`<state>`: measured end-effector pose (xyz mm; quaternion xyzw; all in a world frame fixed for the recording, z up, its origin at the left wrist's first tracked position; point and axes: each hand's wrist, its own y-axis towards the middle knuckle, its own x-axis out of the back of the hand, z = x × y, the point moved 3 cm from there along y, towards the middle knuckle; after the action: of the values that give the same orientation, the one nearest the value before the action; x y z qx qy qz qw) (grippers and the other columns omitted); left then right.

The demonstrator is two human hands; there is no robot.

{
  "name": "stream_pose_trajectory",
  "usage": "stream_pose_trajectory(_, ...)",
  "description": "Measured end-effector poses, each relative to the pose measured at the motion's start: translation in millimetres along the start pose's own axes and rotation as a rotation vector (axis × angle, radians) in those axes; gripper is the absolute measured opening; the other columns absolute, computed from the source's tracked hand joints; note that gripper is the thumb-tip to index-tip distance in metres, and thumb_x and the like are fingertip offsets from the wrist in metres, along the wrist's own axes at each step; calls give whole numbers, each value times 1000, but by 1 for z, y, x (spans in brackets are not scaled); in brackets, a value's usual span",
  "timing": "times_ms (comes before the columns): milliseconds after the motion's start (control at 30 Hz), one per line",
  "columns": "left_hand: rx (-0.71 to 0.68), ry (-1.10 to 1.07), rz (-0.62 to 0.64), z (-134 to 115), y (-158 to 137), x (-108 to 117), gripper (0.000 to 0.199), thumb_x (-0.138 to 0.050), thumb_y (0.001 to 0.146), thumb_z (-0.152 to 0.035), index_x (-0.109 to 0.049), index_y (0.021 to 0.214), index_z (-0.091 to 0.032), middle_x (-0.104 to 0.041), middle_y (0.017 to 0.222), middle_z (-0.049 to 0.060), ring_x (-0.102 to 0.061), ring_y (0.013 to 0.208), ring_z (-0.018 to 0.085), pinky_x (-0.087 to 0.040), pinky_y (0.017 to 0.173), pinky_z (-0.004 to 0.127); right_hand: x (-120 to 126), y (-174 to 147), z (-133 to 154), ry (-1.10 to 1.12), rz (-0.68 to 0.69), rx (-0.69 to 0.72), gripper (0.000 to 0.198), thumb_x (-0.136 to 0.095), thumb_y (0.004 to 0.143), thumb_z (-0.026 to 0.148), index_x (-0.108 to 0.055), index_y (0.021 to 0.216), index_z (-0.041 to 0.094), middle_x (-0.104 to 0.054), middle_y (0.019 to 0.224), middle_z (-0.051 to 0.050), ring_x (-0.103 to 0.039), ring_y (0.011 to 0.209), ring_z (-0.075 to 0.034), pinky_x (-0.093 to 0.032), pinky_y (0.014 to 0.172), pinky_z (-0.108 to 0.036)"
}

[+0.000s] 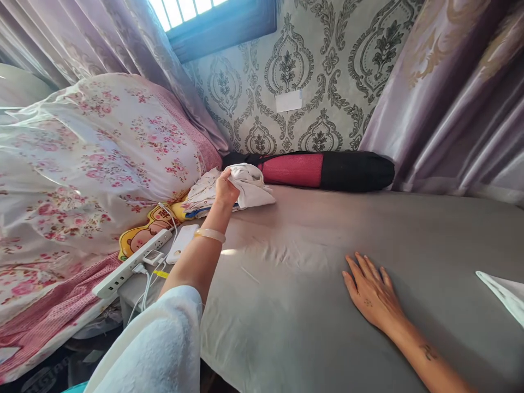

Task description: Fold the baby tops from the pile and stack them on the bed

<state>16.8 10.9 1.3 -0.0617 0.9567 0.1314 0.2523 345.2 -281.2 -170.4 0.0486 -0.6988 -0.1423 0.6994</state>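
Note:
My left hand point(226, 188) reaches to the far side of the grey sheet point(286, 305), its fingers closed on a white cloth garment point(251, 183). The garment lies bunched over a pile of folded clothes point(202, 191), some white with a small print and some blue below. What exactly the garment is, I cannot tell. Flat on the grey sheet rests my right hand point(370, 289), palm down with fingers stretched out and nothing in it. A corner of white cloth point(501, 295) shows at the right edge, apart from my right hand.
A black and red rolled bag point(352, 170) lies along the wall. Left are a floral quilt point(94, 147), a yellow cartoon cushion point(141, 237), a white power strip point(131, 265) with plugged cables, and a white phone-like object point(183, 244). Lilac curtains point(442, 109) hang at both sides.

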Motion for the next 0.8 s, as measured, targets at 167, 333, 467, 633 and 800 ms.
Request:
stream_pose_trajectory(167,195,-162,190,6,-30,-48,20,-61,88,-31,-60,76,-15,-67,73,4,-69,86,23,-54,82,35,3,0,2,8,23,-7,61,-17,100,39,-52,143,12,-44,153,-15,-37,142,-31,-29,114,-55)
stream_pose_trajectory(333,323,-197,340,-3,-74,-99,24,-53,94,-26,-58,74,-14,-61,64,0,-67,69,16,-55,72,28,3,-1,1,1,21,-3,58,-20,101,38,-52,142,12,-44,153,-15,-37,142,-32,-28,115,-55)
stream_pose_trajectory(467,472,-295,446,-2,-113,-128,23,-52,93,-21,-55,71,-15,-50,53,-5,-52,45,8,-48,53,20,1,-3,-1,60,25,25,55,-26,99,34,-52,142,10,-40,154,-16,-34,144,-33,-28,115,-56)
stream_pose_trajectory(633,707,-421,659,30,-153,-141,21,-57,85,-20,-50,66,-17,-39,48,-7,-39,34,5,-33,37,18,1,0,-10,237,-19,-24,52,-29,99,35,-56,138,15,-47,150,-14,-38,142,-30,-27,117,-54)
stream_pose_trajectory(800,804,-488,572,72,-176,-134,22,-59,80,-21,-46,63,-19,-35,46,-9,-37,33,5,-31,37,19,5,10,-21,524,-34,-69,43,-37,93,31,-67,121,18,-60,138,-14,-51,133,-29,-36,112,-53)
